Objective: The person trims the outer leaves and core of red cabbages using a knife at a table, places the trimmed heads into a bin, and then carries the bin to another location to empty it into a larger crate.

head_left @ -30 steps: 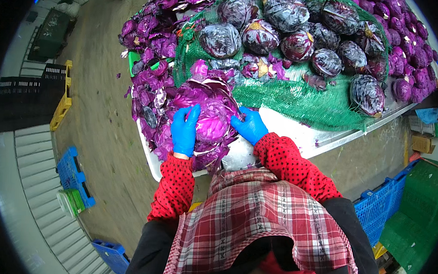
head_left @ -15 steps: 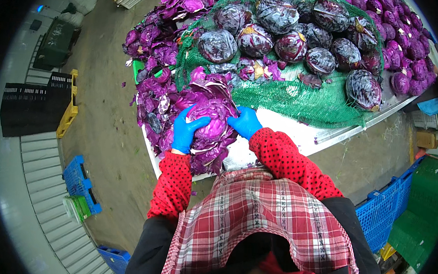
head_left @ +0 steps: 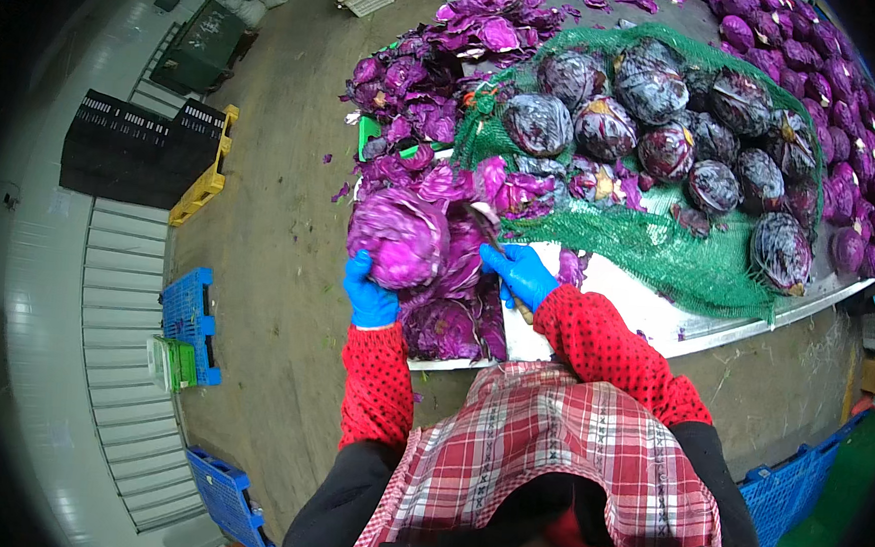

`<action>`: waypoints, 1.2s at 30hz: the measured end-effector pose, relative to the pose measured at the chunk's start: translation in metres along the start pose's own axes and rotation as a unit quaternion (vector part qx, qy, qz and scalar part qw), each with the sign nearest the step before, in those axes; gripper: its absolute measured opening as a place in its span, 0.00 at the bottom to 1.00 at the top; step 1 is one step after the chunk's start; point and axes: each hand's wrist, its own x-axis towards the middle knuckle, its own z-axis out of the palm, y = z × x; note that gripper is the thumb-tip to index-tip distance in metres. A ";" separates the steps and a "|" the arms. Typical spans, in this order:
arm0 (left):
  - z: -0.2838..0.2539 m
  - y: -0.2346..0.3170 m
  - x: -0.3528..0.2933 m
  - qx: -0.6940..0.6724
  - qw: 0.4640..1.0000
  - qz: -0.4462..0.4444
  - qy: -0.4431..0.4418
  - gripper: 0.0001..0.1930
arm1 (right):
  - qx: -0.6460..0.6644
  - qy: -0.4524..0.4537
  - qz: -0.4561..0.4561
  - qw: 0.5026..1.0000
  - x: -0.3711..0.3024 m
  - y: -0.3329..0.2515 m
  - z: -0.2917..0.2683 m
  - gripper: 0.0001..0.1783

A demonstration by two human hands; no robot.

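My left hand [head_left: 371, 292], in a blue glove, grips a trimmed red cabbage [head_left: 397, 239] from below and lifts it over a pile of loose purple leaves [head_left: 444, 329]. My right hand [head_left: 523, 275], also gloved, is closed round a knife [head_left: 488, 222]; its blade points up and away beside the cabbage, and the handle end shows under my palm. Dark untrimmed red cabbages [head_left: 537, 125] lie to the far right of my hands on a green mesh sack [head_left: 610, 239].
Trimmed purple cabbages [head_left: 848, 249] are stacked along the table's right side. More leaf scraps [head_left: 492, 31] heap at its far left. White table surface [head_left: 636, 304] shows right of my right hand. Blue pallets [head_left: 189, 323] and a black crate [head_left: 129, 154] stand on the left.
The view has shifted left. My left hand has raised the cabbage off the leaves, turning it. My right hand has come away from the cabbage, and the knife now shows in it.
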 end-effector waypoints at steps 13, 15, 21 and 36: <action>0.025 -0.030 -0.042 0.046 0.996 0.008 -0.074 0.28 | -0.057 -0.040 -0.162 0.984 -0.021 -0.038 -0.008 0.21; 0.034 -0.028 -0.042 0.092 0.994 0.027 -0.053 0.26 | -0.108 -0.005 -0.191 0.976 -0.012 -0.029 -0.008 0.15; 0.016 -0.034 -0.043 0.085 0.996 -0.022 -0.004 0.33 | -0.039 0.101 -0.113 0.988 -0.012 -0.015 -0.004 0.07; 0.065 -0.061 -0.037 -0.135 0.986 -0.101 -0.008 0.29 | -0.297 0.161 -0.365 0.868 -0.024 -0.016 -0.028 0.44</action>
